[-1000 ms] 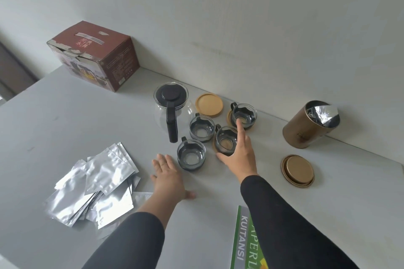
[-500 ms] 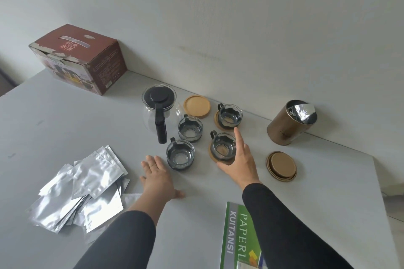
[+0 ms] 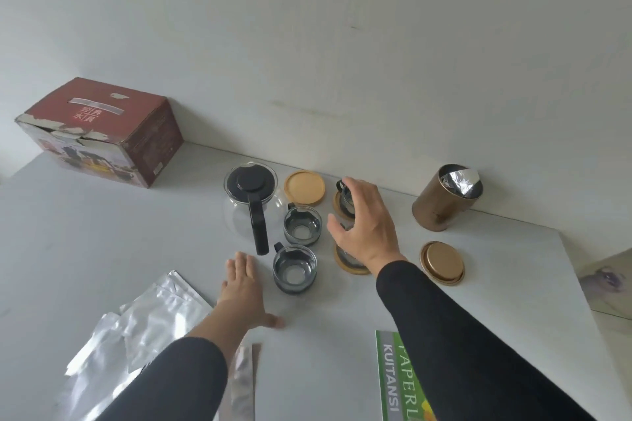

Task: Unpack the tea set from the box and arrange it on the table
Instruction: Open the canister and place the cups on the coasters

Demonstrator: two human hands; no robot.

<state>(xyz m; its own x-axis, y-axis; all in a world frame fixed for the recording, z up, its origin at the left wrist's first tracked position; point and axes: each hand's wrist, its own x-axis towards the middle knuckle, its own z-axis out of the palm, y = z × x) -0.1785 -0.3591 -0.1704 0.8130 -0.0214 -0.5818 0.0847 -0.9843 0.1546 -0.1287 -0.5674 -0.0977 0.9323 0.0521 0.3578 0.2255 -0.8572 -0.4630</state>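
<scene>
while the left hand (image 3: pixel 244 287) lies flat, fingers straight, on the table (image 3: pixel 85 249), the right hand (image 3: pixel 364 222) hovers with spread fingers above two cups on coasters; glass teapot (image 3: pixel 249 202), two more cups, spare coaster (image 3: pixel 304 187) alongside; box (image 3: pixel 102 133) far left.

Prob. home/office: plain grey table (image 3: pixel 102 249) agst bare wall (image 3: pixel 342 44), receipt book (image 3: pixel 400 383).

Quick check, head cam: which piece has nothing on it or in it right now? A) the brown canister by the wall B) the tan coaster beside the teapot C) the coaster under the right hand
B: the tan coaster beside the glass teapot lies bare, while the coaster under the right hand carries a cup and the brown canister holds a foil packet.
</scene>
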